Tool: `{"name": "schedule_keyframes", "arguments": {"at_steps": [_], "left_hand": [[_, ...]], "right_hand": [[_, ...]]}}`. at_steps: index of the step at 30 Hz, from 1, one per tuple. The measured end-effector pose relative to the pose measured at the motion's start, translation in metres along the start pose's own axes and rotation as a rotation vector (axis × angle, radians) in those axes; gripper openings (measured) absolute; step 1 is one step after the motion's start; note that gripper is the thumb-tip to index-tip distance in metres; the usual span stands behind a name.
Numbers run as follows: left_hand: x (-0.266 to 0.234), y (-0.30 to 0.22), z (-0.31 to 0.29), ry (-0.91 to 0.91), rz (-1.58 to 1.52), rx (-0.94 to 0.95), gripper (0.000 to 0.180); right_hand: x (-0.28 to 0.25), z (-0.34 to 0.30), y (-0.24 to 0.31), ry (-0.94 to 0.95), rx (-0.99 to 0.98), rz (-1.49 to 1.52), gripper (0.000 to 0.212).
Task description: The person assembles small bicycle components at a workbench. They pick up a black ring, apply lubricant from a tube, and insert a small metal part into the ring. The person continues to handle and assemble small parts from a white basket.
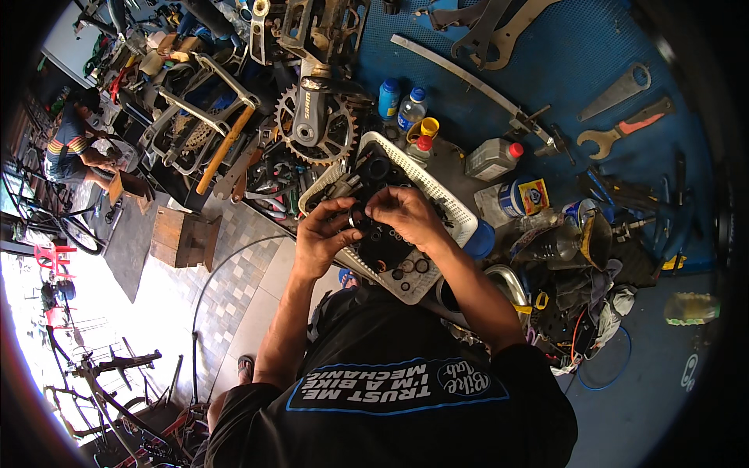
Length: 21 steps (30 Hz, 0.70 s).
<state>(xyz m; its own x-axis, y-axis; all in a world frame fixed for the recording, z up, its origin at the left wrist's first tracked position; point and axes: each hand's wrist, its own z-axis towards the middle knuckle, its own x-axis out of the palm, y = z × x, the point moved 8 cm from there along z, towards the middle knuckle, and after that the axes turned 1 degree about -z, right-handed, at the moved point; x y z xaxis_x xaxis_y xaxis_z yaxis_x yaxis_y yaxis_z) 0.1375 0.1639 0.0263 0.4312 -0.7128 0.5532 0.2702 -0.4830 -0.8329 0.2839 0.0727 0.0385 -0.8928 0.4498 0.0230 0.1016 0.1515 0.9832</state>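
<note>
Above a white plastic basket point(459, 209), my left hand point(318, 238) grips a small black ring-shaped part point(356, 218) between thumb and fingers. My right hand point(407, 221) is closed in a pinch at the upper right side of that part, with its fingertips touching or nearly touching it. Whether the right fingers also hold something small is hidden. Dark rings and small round parts lie in the basket below both hands, among them a black ring point(422, 266) near its front end. A larger black round part point(378, 167) sits toward the far end.
A crankset with a toothed chainring point(316, 125) stands beyond the basket. Bottles, including a grey one with a red cap point(494, 159), stand to the right. Wrenches point(624, 129) hang on the blue board. A hammer point(226, 150) lies left. Another person point(74, 140) sits far left.
</note>
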Motion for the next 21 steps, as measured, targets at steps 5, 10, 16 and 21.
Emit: {"name": "schedule_keyframes", "arguments": {"at_steps": [5, 10, 16, 21], "left_hand": [[-0.003, 0.003, 0.000, -0.007, 0.007, 0.003, 0.053], [-0.001, 0.001, 0.000, 0.000, -0.003, 0.005, 0.054], [-0.001, 0.001, -0.001, -0.013, 0.018, -0.008, 0.054], [-0.003, 0.001, -0.002, -0.043, 0.020, 0.014, 0.056]], "right_hand": [[0.001, 0.000, 0.007, -0.031, -0.062, -0.189, 0.015], [0.001, -0.002, 0.013, -0.076, -0.076, -0.310, 0.017], [0.005, -0.005, 0.018, -0.096, -0.105, -0.394, 0.015], [0.000, -0.001, 0.007, -0.030, -0.086, -0.190, 0.014]]}}
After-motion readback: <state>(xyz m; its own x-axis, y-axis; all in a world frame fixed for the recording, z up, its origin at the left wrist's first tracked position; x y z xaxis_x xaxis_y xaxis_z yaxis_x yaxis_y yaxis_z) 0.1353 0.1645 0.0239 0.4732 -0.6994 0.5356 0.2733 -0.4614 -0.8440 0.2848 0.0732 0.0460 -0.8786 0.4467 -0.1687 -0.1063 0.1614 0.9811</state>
